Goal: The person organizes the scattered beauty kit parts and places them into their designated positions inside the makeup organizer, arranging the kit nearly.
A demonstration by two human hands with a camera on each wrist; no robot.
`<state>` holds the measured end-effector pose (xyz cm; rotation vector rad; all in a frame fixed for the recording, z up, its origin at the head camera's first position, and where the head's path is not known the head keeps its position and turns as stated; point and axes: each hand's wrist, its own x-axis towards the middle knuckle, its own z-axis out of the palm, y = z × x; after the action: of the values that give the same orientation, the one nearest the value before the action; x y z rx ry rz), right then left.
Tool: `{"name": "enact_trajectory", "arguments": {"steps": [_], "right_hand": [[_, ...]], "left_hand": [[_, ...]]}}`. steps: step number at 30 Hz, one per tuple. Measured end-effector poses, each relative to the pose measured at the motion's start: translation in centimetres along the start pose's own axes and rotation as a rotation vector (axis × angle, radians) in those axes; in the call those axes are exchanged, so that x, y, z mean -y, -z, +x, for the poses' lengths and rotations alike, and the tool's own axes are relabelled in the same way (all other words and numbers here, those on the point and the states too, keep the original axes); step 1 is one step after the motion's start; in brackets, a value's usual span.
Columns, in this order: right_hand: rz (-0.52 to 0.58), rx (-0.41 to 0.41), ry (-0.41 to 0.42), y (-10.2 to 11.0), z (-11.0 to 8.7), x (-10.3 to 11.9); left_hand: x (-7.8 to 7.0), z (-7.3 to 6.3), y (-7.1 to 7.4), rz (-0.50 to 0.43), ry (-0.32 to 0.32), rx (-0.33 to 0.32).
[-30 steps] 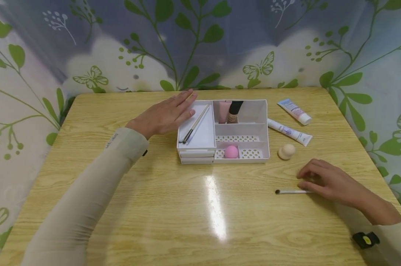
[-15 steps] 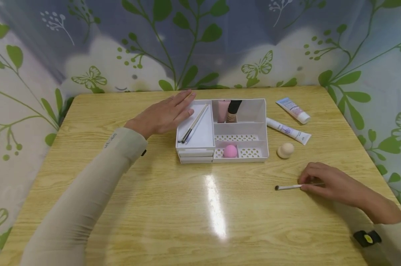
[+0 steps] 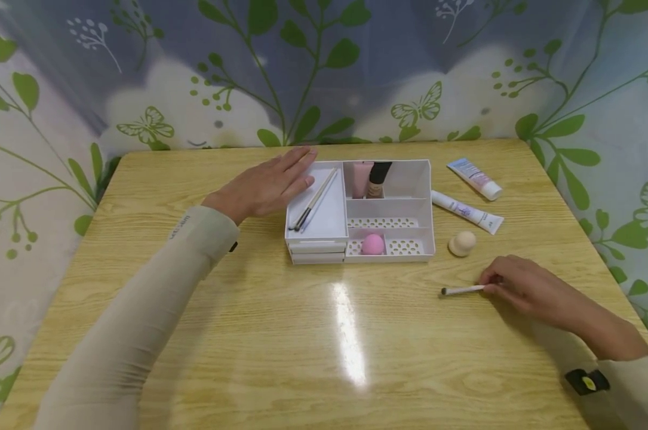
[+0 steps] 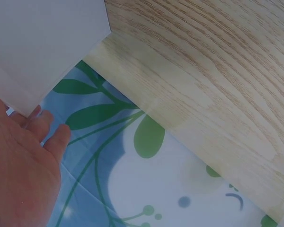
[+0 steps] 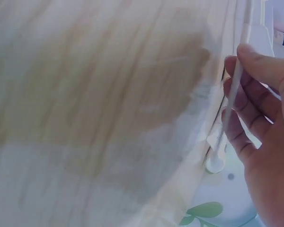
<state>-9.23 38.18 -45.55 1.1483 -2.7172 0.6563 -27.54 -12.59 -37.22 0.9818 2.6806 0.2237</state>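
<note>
A right hand (image 3: 539,295) pinches a slim brush (image 3: 463,289) between thumb and fingers near a beige sponge (image 3: 462,243); the left hand (image 3: 261,185), fingers extended, lies at a white organizer (image 3: 410,179). A slackened pinch could drop the slim brush.

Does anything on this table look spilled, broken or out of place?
I see no spill or damage. The blue-white tube, white tube and beige sponge lie loose on the table, right of the white organizer; that looks slightly untidy, perhaps, because a pink tube and pink ball sit inside it.
</note>
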Motion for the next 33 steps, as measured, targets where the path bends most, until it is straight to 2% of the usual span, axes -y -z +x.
{"name": "enact_trajectory", "arguments": {"steps": [6, 10, 13, 19, 27, 33], "right_hand": [[0.004, -0.068, 0.076, 0.4, 1.1, 0.5], [-0.018, -0.120, 0.081, 0.6, 2.0, 1.2], [-0.037, -0.164, 0.077, 1.0, 3.0, 1.7], [-0.076, -0.266, 0.137, 1.6, 5.4, 2.9], [-0.140, -0.367, 0.174, 2.2, 8.4, 4.5], [-0.113, -0.355, 0.209, 2.5, 11.0, 5.7]], "left_hand": [[-0.1, -0.1, 0.0, 0.004, -0.003, -0.010], [-0.1, 0.0, 0.1, -0.002, -0.008, -0.011], [-0.1, 0.0, 0.1, -0.004, -0.008, -0.010], [-0.1, -0.1, 0.0, -0.007, -0.005, -0.013], [0.0, 0.1, 0.0, -0.004, -0.010, -0.026], [0.1, 0.1, -0.1, -0.004, -0.002, -0.023]]}}
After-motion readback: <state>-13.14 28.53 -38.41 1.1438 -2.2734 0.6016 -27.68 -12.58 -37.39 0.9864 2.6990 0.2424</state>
